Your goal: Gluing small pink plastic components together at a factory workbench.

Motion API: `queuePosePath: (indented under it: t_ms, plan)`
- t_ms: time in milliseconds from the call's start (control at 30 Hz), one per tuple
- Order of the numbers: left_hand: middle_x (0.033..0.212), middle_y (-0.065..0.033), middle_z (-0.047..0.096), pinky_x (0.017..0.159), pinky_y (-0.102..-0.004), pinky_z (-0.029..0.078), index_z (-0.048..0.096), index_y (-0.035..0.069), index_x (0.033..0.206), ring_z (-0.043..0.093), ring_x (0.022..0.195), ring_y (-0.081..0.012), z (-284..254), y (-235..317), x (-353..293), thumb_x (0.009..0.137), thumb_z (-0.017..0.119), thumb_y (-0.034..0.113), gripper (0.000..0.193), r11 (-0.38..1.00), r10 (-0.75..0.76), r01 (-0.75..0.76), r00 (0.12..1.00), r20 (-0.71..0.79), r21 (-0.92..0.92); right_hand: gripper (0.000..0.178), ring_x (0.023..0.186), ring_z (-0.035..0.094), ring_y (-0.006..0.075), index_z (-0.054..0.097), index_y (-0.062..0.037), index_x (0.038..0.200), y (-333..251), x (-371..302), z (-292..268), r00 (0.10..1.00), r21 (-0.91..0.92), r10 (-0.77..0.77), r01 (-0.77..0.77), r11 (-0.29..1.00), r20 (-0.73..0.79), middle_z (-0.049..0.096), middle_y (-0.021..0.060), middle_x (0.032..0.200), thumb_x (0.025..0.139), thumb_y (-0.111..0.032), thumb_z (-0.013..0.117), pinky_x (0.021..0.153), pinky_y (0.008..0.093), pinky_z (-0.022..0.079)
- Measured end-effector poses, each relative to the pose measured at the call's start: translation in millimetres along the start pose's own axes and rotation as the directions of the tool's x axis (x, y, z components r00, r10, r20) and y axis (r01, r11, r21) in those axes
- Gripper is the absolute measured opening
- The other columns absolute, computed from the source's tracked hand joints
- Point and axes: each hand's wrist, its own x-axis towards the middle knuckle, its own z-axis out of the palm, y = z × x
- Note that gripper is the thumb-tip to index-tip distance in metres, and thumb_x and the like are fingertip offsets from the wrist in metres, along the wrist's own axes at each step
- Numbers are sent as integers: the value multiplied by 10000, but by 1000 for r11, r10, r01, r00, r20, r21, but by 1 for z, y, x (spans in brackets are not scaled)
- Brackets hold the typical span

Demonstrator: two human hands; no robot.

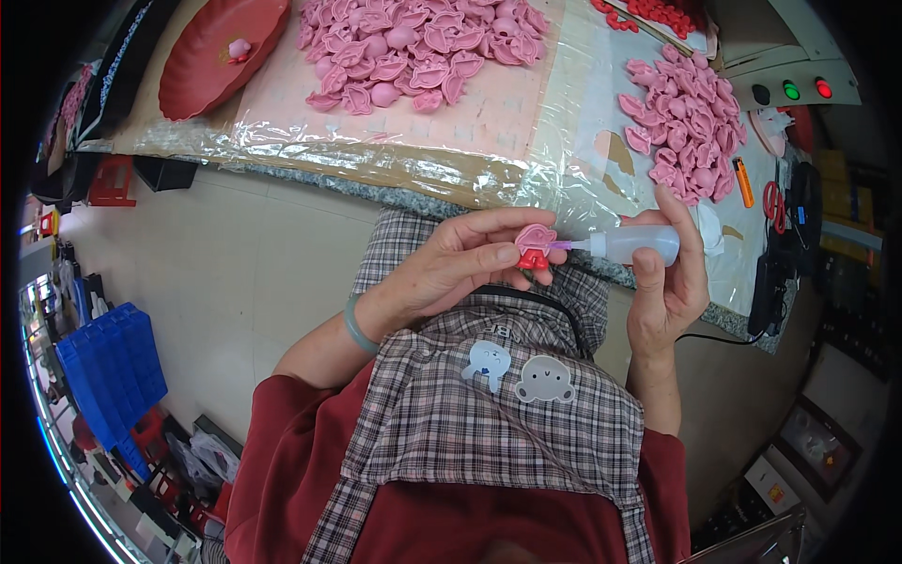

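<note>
Over my lap, my left hand [442, 268] pinches a small figurine [536, 244] between thumb and fingers. Its upper part is pink and its lower part is red. A translucent squeeze bottle [641, 244] lies sideways in my right hand [669, 296], gripped between thumb and fingers. The bottle's thin purple nozzle [560, 245] points left and reaches the figurine's right side; whether any liquid comes out is too small to tell.
Two heaps of pink moulded parts, a large one [423, 47] and a smaller one [691, 122], lie on the plastic-covered table [395, 155]. A red scalloped dish [202, 80] holds a small pink-and-red piece. An orange utility knife [743, 181] and red-handled scissors [774, 207] are at the right.
</note>
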Motion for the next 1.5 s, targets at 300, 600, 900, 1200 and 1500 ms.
queuePosePath:
  t_ms: [300,600,900,1200,1500]
  plan:
    - [1179,-196,610,848,-296,511,392,6,1407,626,986,-205,-1,-2,1,959,555,208,518,1000,16,-16,1000,21,19,485,904,586,160,494,59,1313,-2,-1,-5,1000,-53,-4,3,999,-4,624,124,972,935,-231,584,825,280,461]
    - [1169,-173,617,853,-288,514,379,-1,1415,626,976,-184,-1,-2,2,947,575,171,536,998,6,-7,1000,20,61,487,885,593,163,495,62,1314,-2,0,-3,999,-92,-46,46,995,3,635,127,952,930,-223,587,810,278,465]
    - [1146,-171,619,859,-298,522,402,1,1385,627,962,-183,-1,-4,4,954,567,177,494,998,-1,-1,1000,27,62,489,875,596,165,498,66,1311,-4,2,-3,998,-124,-63,65,990,22,638,127,943,922,-215,593,787,274,469]
    - [1135,-177,621,859,-303,521,423,6,1347,627,957,-184,-2,-5,4,953,573,185,458,998,5,-6,1000,18,57,485,852,599,163,507,70,1300,-3,3,-4,995,-144,-93,98,985,37,642,130,933,916,-211,603,758,271,475]
    - [1130,-168,623,855,-300,520,429,4,1338,625,951,-178,-1,-6,4,951,576,185,452,998,7,-7,1000,7,61,490,838,600,156,509,66,1300,0,3,-4,994,-139,-100,105,985,43,645,132,935,914,-214,621,735,259,477]
